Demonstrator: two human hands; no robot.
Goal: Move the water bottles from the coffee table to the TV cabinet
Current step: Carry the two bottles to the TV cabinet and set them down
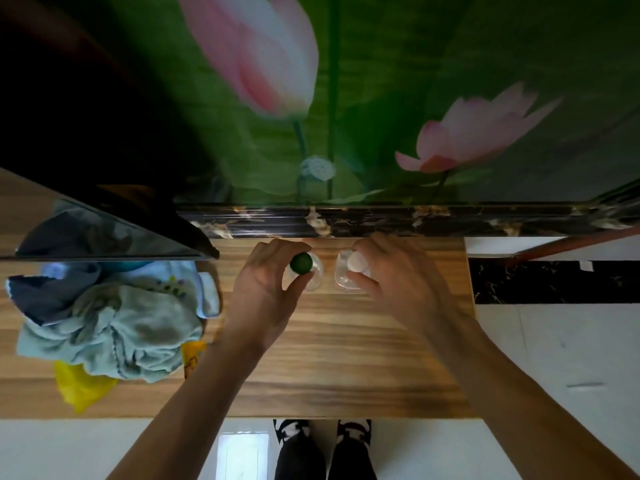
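Water bottles stood side by side on the wooden TV cabinet (346,341) — green-capped bottle (302,263) pinched by the left hand (266,289). The right hand (391,275) grasped the white-capped bottle (356,262).

My forearms (194,403) are bare, no sleeves showing. Below, I wear dark trousers (325,459). My shoes (294,429) are black and white.

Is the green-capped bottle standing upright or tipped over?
Upright: the green-capped bottle shows its cap end-on from above, standing on the wooden cabinet top, with the left hand around it.
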